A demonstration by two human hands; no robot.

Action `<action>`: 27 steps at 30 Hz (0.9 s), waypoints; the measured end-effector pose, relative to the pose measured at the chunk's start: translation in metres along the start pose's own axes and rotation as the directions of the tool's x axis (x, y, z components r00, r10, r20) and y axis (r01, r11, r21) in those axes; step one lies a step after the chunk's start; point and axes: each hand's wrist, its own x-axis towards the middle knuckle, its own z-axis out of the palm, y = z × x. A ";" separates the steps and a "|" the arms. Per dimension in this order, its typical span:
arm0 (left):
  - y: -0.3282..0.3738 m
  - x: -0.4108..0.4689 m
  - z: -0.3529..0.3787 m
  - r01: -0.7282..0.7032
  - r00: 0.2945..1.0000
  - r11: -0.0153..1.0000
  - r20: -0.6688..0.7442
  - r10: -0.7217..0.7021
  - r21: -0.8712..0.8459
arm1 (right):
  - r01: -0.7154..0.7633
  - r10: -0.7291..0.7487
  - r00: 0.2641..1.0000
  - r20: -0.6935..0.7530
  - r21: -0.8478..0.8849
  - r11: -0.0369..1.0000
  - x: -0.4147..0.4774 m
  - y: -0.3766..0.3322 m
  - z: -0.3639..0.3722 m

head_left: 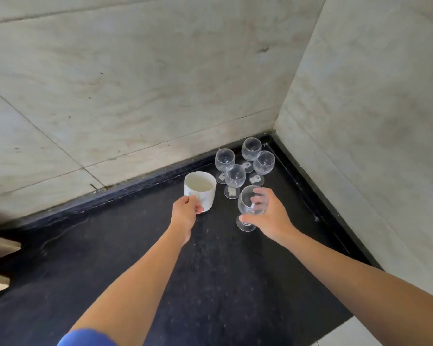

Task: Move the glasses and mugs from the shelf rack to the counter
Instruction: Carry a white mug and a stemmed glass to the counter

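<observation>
Two walls [135, 96] are boxing in the far corner of the tabletop [210, 283], four glasses [235, 176] standing there — open surface is lying nearer the person. The left hand [185, 212] is pinching the upright mug [201, 189] by its handle; the right hand [273, 217] is curling its grip round a fifth glass [244, 205] — stem nearly upright, just beside them.

four glasses [235, 176] stand clustered on the counter [210, 283] in its far right corner. the mug [203, 188] stands just left of the cluster. a fifth glass [248, 203], in the right hand [273, 216], is before the cluster, right of the mug.
</observation>
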 end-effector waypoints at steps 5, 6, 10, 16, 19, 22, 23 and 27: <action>0.002 0.035 0.003 -0.039 0.999 0.999 0.027 0.039 -0.021 | 0.054 -0.054 0.998 -0.021 -0.008 0.999 0.021 0.001 0.004; 0.002 0.040 0.003 -0.041 0.999 0.999 0.024 0.041 -0.011 | 0.058 -0.058 0.998 -0.022 -0.007 0.998 0.024 0.002 0.004; -0.002 0.054 -0.001 -0.036 0.999 0.999 -0.025 0.036 0.024 | 0.051 -0.051 0.999 0.004 0.015 0.999 0.032 0.010 0.007; 0.000 0.068 -0.010 -0.062 0.987 0.985 -0.136 0.085 0.162 | 0.073 -0.073 0.997 0.035 -0.010 0.997 0.034 0.021 0.010; 0.004 0.061 -0.014 -0.050 0.977 0.970 -0.188 0.097 0.237 | 0.015 -0.008 0.994 0.113 -0.059 0.998 0.032 0.027 0.004; 0.003 0.035 -0.019 0.017 0.967 0.951 -0.248 0.063 0.309 | -0.126 0.153 0.977 0.146 -0.181 0.975 0.023 0.032 -0.007; 0.000 0.022 -0.021 0.045 0.969 0.947 -0.244 0.036 0.317 | -0.154 0.198 0.967 0.159 -0.254 0.955 0.018 0.034 -0.013; -0.015 -0.043 -0.026 0.056 0.994 0.960 -0.107 -0.027 0.275 | -0.050 0.223 0.929 0.295 -0.498 0.866 -0.007 0.035 -0.031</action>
